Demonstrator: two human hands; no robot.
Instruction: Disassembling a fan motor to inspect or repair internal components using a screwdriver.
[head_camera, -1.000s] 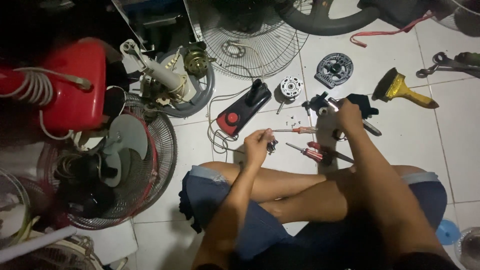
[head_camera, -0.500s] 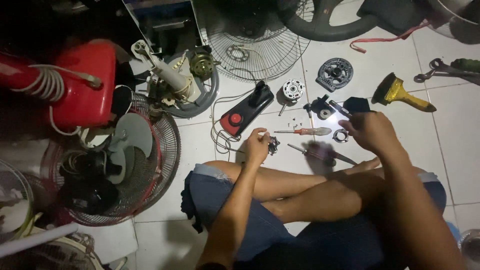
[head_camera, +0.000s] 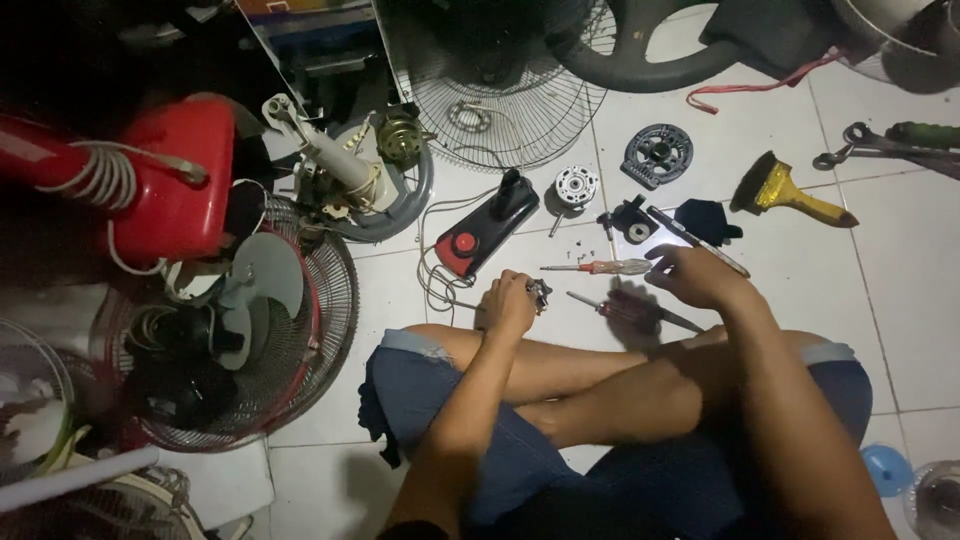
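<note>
Two hands: left (head_camera: 508, 308) grips small metal part (head_camera: 541, 293), right (head_camera: 693, 275) hovers.

My left hand (head_camera: 507, 305) hides most of a small metal part (head_camera: 541, 293); at twelve o'clock the fan grille (head_camera: 500, 90) is cut off.

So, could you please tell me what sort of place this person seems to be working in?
It looks like an informal fan repair spot on a tiled floor, perhaps at home. Fan grilles, a bare motor and screwdrivers lie spread around the seated person, whose left hand holds a small metal part.
</note>
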